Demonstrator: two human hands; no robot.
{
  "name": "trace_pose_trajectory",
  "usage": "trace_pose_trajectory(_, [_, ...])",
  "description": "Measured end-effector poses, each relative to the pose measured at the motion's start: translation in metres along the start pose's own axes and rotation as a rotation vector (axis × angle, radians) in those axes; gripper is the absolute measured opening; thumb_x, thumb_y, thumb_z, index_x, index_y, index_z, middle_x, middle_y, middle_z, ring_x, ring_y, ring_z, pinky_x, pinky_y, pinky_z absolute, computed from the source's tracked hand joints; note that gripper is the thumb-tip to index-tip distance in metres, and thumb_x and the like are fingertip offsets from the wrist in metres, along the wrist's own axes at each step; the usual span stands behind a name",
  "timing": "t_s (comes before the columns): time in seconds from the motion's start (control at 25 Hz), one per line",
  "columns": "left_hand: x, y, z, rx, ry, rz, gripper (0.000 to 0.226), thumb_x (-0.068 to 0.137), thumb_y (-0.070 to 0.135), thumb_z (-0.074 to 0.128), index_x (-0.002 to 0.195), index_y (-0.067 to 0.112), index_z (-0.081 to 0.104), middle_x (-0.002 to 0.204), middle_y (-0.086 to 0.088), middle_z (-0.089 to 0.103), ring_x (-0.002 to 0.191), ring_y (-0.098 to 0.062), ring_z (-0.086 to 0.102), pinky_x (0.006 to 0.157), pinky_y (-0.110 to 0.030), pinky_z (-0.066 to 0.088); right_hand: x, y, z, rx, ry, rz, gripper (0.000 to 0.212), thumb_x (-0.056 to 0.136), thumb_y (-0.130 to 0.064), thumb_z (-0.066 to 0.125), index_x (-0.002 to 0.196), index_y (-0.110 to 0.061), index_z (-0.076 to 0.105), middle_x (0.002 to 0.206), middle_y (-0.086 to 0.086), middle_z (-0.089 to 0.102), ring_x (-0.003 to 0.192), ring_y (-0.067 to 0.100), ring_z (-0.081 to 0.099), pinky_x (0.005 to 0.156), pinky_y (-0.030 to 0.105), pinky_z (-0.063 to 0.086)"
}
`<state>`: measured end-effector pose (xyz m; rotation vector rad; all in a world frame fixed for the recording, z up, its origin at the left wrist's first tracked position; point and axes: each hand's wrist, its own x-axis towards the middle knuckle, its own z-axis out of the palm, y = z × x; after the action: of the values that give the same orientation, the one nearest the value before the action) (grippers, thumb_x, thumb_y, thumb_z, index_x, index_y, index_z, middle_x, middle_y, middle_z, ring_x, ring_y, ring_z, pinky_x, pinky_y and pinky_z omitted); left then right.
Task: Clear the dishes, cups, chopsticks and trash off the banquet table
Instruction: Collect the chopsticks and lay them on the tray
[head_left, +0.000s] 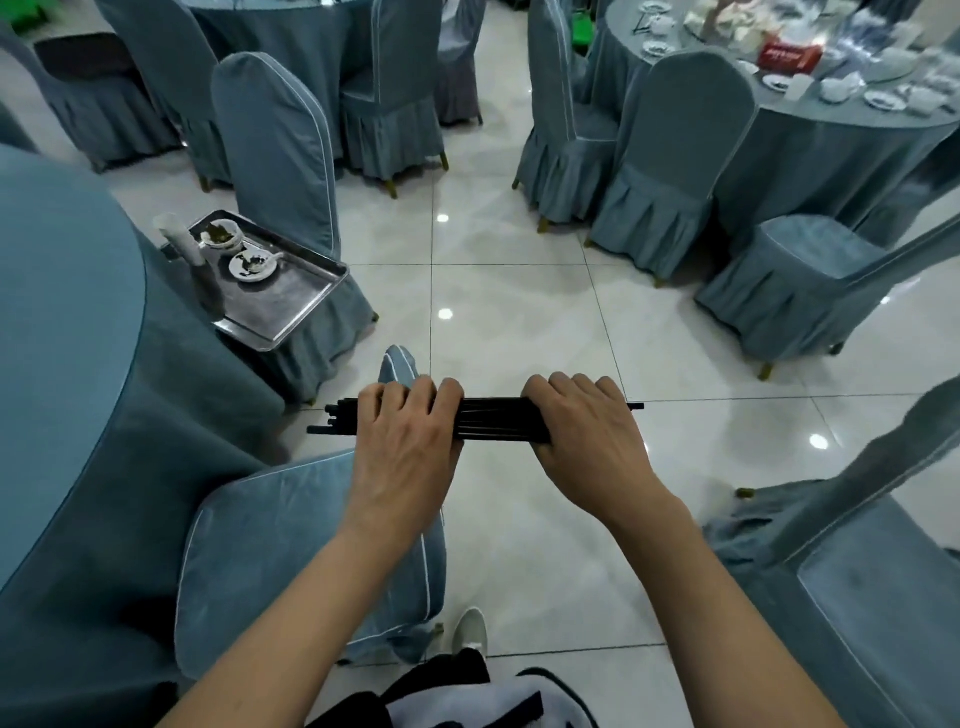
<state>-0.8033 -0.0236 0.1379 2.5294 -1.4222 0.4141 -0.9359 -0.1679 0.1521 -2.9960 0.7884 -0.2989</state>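
Both hands on the chopstick bundle, squaring it up before it goes to the tray.

I've got the left hand (402, 441) and right hand (582, 431) wrapped over the black chopsticks (493, 421), fingers (447, 389) curled over the top and closed round the bundle, held level over the floor between the chairs, well clear of the counter (62, 312) on my left. The left ends are staggered and one stick pokes out past the right hand, so my call is to even the ends first: loosen one hand slightly, push the ends flush with the other, then clamp again. Keep the bundle horizontal or loose sticks could slide out. Likely drop point is the steel tray (291, 301) on the chair seat, beside the two dirty bowls (253, 264); lay them along the bare part of it. The far counter (831, 135) is not yet cleared.
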Motion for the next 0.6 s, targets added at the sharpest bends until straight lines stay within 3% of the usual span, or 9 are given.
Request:
trace_pose_trajectory(0.2, [0.039, 0.0, 0.014, 0.045, 0.007, -0.065, 0.017, 0.088, 0.022, 0.065, 0.103, 0.018, 0.059, 0.087, -0.001, 0.055, 0.078, -0.027, 0.048, 0.079, -0.04, 0.038, 0.048, 0.024, 0.007, 0.029, -0.046, -0.071, 0.009, 0.091, -0.019, 0.057, 0.099, -0.022, 0.054, 0.084, -0.005, 0.052, 0.077, 0.024, 0.048, 0.076, 0.036, 0.035])
trace_pose_trajectory(0.6, [0.126, 0.022, 0.055, 0.101, -0.043, -0.303, 0.022, 0.086, 0.027, 0.067, 0.104, 0.022, 0.055, 0.092, 0.001, 0.053, 0.082, -0.026, 0.047, 0.083, -0.04, 0.037, 0.165, 0.093, 0.032, 0.108, -0.099, -0.3, 0.009, 0.089, -0.021, 0.057, 0.098, -0.024, 0.054, 0.081, -0.007, 0.049, 0.075, 0.023, 0.046, 0.076, 0.035, 0.034])
